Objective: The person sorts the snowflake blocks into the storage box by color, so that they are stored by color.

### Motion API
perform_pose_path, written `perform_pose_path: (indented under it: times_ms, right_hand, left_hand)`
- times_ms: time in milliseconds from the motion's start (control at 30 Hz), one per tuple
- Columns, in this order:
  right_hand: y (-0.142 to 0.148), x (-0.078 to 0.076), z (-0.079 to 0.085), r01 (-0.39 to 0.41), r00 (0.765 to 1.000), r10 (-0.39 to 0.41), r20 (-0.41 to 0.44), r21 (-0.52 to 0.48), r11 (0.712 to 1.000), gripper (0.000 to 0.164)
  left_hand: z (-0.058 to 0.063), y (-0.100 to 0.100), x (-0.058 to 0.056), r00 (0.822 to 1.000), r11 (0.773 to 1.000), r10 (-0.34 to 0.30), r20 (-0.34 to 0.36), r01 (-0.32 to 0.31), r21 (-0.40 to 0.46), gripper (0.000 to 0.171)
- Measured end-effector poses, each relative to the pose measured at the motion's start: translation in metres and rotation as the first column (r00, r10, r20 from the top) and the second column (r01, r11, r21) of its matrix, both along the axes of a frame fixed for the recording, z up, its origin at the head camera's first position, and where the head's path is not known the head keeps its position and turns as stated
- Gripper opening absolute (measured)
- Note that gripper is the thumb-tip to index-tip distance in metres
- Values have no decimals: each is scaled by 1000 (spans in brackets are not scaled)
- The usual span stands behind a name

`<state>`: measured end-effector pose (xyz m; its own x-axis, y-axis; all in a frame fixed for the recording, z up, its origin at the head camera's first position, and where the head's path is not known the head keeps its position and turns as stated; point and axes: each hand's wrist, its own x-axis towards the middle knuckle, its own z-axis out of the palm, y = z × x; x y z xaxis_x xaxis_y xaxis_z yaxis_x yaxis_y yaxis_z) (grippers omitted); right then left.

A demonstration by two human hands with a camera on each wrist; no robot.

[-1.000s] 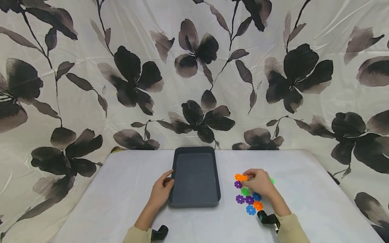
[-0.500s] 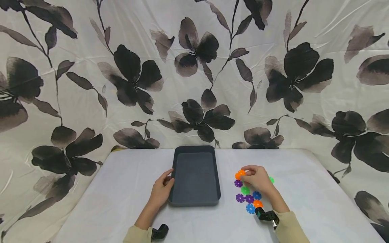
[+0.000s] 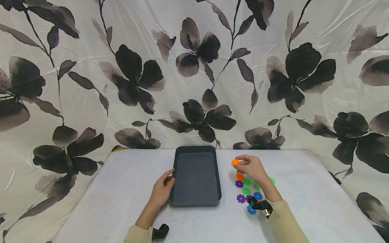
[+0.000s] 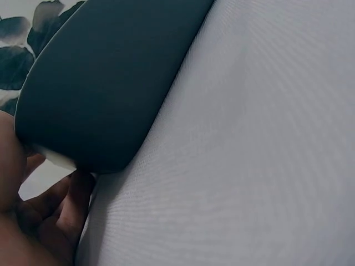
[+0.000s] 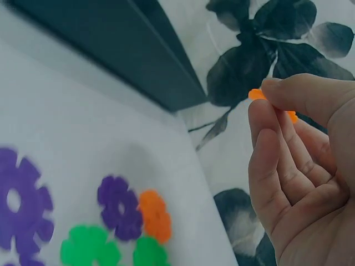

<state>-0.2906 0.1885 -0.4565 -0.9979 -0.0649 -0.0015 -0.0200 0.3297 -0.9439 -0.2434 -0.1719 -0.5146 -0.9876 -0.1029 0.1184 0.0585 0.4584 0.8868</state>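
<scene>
My right hand pinches an orange notched building disc between thumb and fingertips, above the table to the right of a dark grey rectangular tray. In the right wrist view, the fingers mostly cover that disc. My left hand holds the tray by its left side, with fingertips against the wall and rim. The left wrist view shows a fingertip at the tray's lower corner. Below the right hand lie more discs: another orange disc, a purple disc and a green disc.
Several other discs lie nearer the front, including a blue disc and a purple disc. The right forearm and its wrist camera partly hide some. A white cloth covers the table; a floral curtain hangs behind.
My right hand has lifted the orange disc off the group and moved it away from me and slightly left, uncovering green discs. The left hand and the tray have stayed in place.
</scene>
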Motion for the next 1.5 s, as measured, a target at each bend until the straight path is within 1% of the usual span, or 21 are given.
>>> perform_pose_path:
  times_ms: [67, 167, 300, 400, 567, 800, 900, 1067, 1100, 1133, 1267, 1333, 1367, 1500]
  right_hand:
    - [-6, -4, 5, -16, 1000, 16, -9, -11, 1000, 42]
    - [-15, -10, 12, -11, 1000, 10, -23, -9, 1000, 40]
    - [-29, -19, 21, -24, 999, 24, -39, -14, 1000, 37]
    - [-40, -26, 25, -41, 998, 40, -44, -33, 999, 37]
    - [-60, -34, 29, -73, 996, 70, -50, -76, 994, 41]
    - [-86, -42, 28, -122, 992, 118, -37, -185, 975, 40]
    - [-98, -44, 28, -144, 990, 141, -29, -199, 969, 40]
    - [-117, -47, 25, -141, 990, 143, 1, -193, 971, 38]
    - [-120, -47, 24, -141, 990, 144, 2, -196, 970, 37]
    - [-123, -46, 25, -150, 988, 153, 1, -196, 969, 37]
    - [-134, -51, 17, -159, 987, 163, 4, -179, 971, 36]
    - [-139, -54, 15, -163, 986, 167, 10, -164, 973, 38]
    - [-141, -58, 10, -159, 987, 163, 13, -158, 975, 38]
    - [-149, -64, 6, -167, 984, 174, 32, -153, 974, 39]
  left_hand:
    - [1, -1, -1, 1000, 1000, -5, -3, 5, -4, 41]
    - [1, -1, -4, 1000, 1000, -19, -9, 19, -7, 41]
    - [1, -2, -8, 999, 999, -32, -7, 32, -4, 42]
    - [3, -2, -7, 999, 999, -40, 4, 40, -1, 43]
    - [7, -2, -3, 998, 998, -63, -2, 63, 3, 42]
    - [7, -1, -2, 996, 996, -89, -22, 89, -2, 42]
    - [8, -2, 0, 997, 997, -81, -18, 81, -13, 42]
    - [6, -5, 3, 996, 996, -88, 1, 88, -5, 43]
    - [5, -5, 4, 996, 996, -91, 0, 91, -1, 43]
    - [4, -5, 5, 995, 995, -96, -5, 96, 3, 43]
    - [2, -5, 7, 996, 996, -90, -12, 90, 7, 43]
    - [2, -5, 6, 996, 996, -85, -20, 85, 6, 43]
    - [3, -5, 6, 996, 996, -83, -22, 83, 5, 43]
    - [6, -4, 3, 996, 996, -84, -28, 84, 5, 43]
